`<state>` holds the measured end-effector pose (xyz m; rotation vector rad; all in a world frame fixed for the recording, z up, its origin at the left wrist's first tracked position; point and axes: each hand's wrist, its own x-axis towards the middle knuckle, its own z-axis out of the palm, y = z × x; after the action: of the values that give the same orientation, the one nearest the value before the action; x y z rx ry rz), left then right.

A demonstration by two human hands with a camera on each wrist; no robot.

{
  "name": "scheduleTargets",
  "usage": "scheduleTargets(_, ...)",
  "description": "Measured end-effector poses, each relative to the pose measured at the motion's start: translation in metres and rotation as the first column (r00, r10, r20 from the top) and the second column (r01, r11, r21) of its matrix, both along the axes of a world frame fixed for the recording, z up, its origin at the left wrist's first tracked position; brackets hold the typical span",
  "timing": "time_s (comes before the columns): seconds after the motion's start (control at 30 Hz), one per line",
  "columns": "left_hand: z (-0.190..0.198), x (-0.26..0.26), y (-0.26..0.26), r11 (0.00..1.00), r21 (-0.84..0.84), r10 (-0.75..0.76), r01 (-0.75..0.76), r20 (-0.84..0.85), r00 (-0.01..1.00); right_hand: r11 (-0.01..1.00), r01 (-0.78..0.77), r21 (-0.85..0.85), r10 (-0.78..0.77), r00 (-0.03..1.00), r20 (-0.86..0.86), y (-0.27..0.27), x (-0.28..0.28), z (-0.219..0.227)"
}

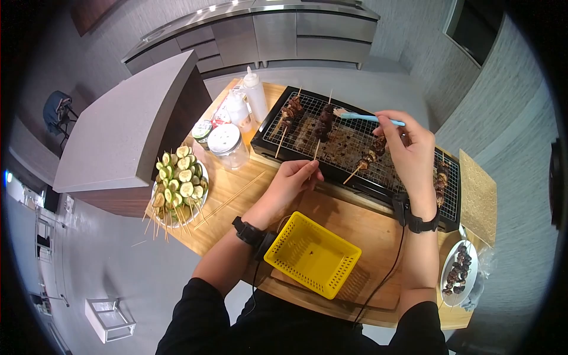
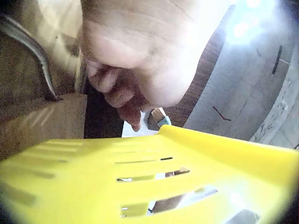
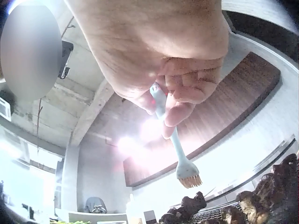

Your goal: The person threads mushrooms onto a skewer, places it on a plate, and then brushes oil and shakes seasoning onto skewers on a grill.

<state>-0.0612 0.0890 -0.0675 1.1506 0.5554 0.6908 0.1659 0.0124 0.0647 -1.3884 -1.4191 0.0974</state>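
Observation:
In the head view my right hand (image 1: 412, 148) pinches the light-blue handle of a basting brush (image 1: 361, 116) between thumb and fingers. Its bristles come right up to the dark meat of a skewer (image 1: 323, 121) on the grill (image 1: 349, 139). My left hand (image 1: 299, 176) pinches the bare lower end of that same skewer at the grill's front edge. The right wrist view shows the brush (image 3: 180, 151) with its tan bristles pointing down over dark meat pieces (image 3: 187, 207). Left of it lies another meat skewer (image 1: 290, 112); two more lie to the right.
A yellow basket (image 1: 312, 254) stands below my left wrist. Zucchini skewers (image 1: 180, 180) crowd a plate at left, near a lidded jar (image 1: 228, 147) and squeeze bottles (image 1: 254, 93). On the right are a plate of mushroom-like dark skewers (image 1: 458, 269) and a gold board (image 1: 478, 195).

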Motion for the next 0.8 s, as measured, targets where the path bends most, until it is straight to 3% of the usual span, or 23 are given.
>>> scheduleTargets(0.27,0.005,0.0,-0.002,0.998,-0.047,-0.031,0.03,-0.007,1.0,0.997,-0.08,-0.007,0.081,0.996,0.028,0.0,-0.003,-0.004)
scheduleTargets(0.37,0.006,0.0,-0.002,0.999,-0.044,-0.023,0.023,-0.007,1.0,0.984,-0.097,-0.146,0.119,0.982,0.148,-0.002,-0.003,-0.002)
scheduleTargets(0.57,0.003,-0.002,0.0,0.999,-0.04,-0.038,0.037,-0.009,0.999,0.987,-0.125,-0.101,0.133,0.988,0.073,0.001,-0.01,-0.008)
scheduleTargets(0.67,0.007,-0.001,-0.002,0.997,-0.081,-0.019,0.018,-0.021,1.0,0.973,-0.151,-0.176,0.173,0.978,0.114,-0.001,-0.012,-0.006)
scheduleTargets(0.8,0.007,-0.002,-0.003,0.997,-0.081,-0.015,0.013,-0.023,1.0,0.983,-0.12,-0.142,0.139,0.982,0.132,-0.001,-0.011,-0.005)
